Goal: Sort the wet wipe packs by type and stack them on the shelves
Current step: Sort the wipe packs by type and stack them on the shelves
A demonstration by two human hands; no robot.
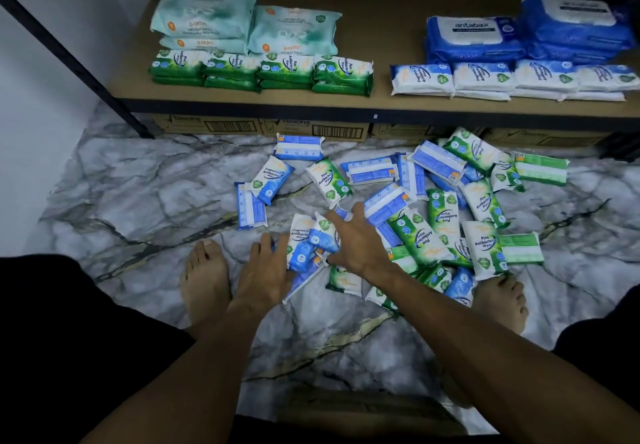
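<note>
- Head view, the shelf [381,102]: three pale teal packs [207,18] sat at the back left — two stacked, one beside them. In front of them ran a row of green pine packs [263,69], four stacks wide, each two high as far as could be seen.
- On the right of the shelf lay dark blue packs [478,37] in two piles; the exact count could not be told. Before them stood a row of white-and-blue packs [512,78], four wide, with a second layer showing under at least three.
- Under the shelf were cardboard boxes [311,128], at least four.
- On the marble floor [138,201] a loose heap of small packs [433,208] lay mixed, green and blue together — well over twenty, overlapping too much for an exact count.
- The left hand [265,272] lay flat, fingers together and slightly bent, pressing against the edge of a blue pack [304,253] at the near side of the heap.
- The right hand [356,239] was spread wide over the same cluster, fingertips touching blue packs; whether it gripped one could not be told.
- Two bare feet [204,281] stood either side of the heap.
</note>
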